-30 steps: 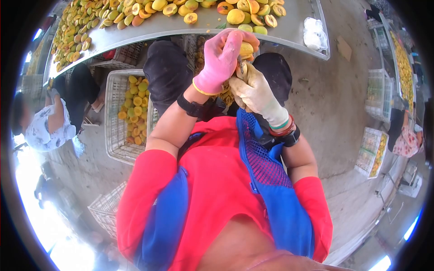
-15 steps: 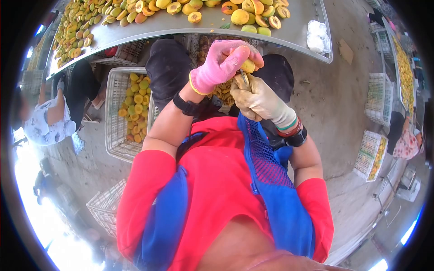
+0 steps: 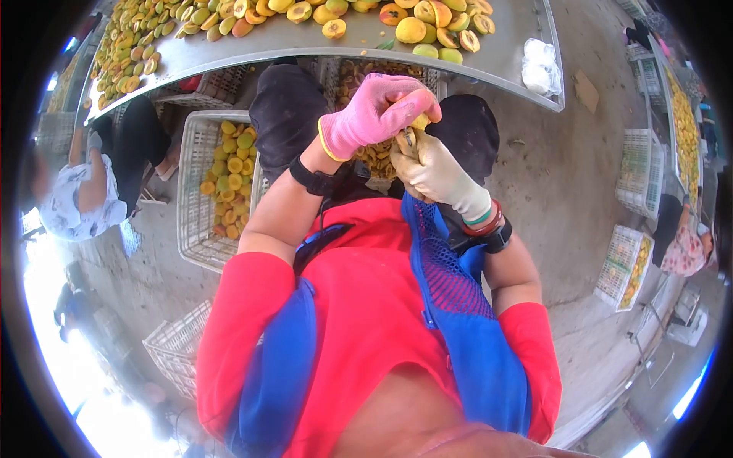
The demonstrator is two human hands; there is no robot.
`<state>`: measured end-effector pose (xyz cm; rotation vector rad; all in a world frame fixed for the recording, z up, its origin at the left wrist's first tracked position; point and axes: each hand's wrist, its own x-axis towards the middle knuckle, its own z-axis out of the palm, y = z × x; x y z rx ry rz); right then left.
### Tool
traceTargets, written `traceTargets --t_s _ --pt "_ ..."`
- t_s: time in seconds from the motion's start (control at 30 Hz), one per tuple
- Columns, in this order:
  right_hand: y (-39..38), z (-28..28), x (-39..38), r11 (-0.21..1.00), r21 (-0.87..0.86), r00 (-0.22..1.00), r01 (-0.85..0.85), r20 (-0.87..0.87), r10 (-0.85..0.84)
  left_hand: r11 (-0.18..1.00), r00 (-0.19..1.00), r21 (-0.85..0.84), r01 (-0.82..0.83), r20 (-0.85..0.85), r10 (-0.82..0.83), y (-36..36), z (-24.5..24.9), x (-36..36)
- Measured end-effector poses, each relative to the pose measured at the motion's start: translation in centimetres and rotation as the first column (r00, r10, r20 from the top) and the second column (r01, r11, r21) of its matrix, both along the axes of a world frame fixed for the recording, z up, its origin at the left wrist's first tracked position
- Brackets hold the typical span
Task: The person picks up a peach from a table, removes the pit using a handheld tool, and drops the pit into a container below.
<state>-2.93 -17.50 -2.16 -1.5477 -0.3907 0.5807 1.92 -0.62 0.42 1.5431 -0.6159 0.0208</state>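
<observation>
My left hand [image 3: 376, 116], in a pink glove, is closed around a yellow peach [image 3: 420, 121], mostly hidden by the fingers. Below and to its right, my right hand [image 3: 444, 169], in a cream glove, grips a small metal-ended hand tool [image 3: 410, 143]. The tool's tip is up against the underside of the peach; its exact shape is covered. Both hands are above my lap, between my knees. Beneath them a container of yellow peach pieces [image 3: 378, 159] shows in part.
A metal table [image 3: 336, 47] with many peach halves [image 3: 134, 65] spans the front, a white plastic bundle [image 3: 539, 69] at its right. Left of my legs stands a white crate [image 3: 191, 229] of peach halves. Another crate [image 3: 179, 343] lies behind it. A co-worker [image 3: 80, 191] sits at left.
My left hand has turned over the peach, so less of the fruit shows. My right hand with the tool stays close beneath it, almost in place.
</observation>
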Motion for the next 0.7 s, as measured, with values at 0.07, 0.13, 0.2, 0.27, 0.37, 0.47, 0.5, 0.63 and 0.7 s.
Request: traceTargets --t_s 0.07,0.13,0.2,0.27,0.37,0.47,0.5,0.63,0.7 --pt "0.0 0.0 0.0 1.0 -0.026 1.0 -0.011 0.005 0.011 1.0 0.999 0.01 -0.025 0.035 0.025 0.0 -0.3 0.0" --pt "-0.5 4.8 0.3 0.99 -0.076 0.928 -0.117 -0.365 0.082 0.995 0.999 0.095 0.015 0.031 -0.018 0.6 -0.1 -0.3" --pt "-1.0 5.1 0.9 0.962 0.091 0.846 -0.259 -0.459 0.271 0.985 0.995 0.158 0.071 0.052 -0.081 0.9 0.5 -0.2" --pt "-0.9 4.9 0.9 0.939 0.186 0.794 -0.291 -0.5 0.345 0.97 0.982 0.199 0.139 0.096 -0.16 0.9 1.3 -0.1" --pt "-0.4 3.7 0.3 0.955 0.193 0.812 -0.223 -0.506 0.292 0.998 1.0 0.06 -0.001 -0.016 0.002 1.3 1.0 0.3" --pt "0.1 3.3 0.5 0.968 0.143 0.849 -0.206 -0.466 0.249 0.966 0.93 -0.065 -0.252 -0.294 0.223 4.6 3.1 -0.1" --pt "0.1 3.1 0.6 0.976 0.094 0.86 -0.197 -0.461 0.218 0.906 0.855 -0.066 -0.419 -0.365 0.369 6.2 3.8 -0.7" --pt "0.4 2.8 0.2 0.993 0.011 0.907 -0.116 -0.407 0.11 0.204 0.374 0.579 -0.79 0.19 0.908 15.2 4.6 -3.4" --pt "0.8 3.0 0.2 0.994 0.104 0.896 -0.043 -0.435 0.085 -0.148 0.358 0.847 -0.51 0.366 0.859 20.3 4.3 -4.4"
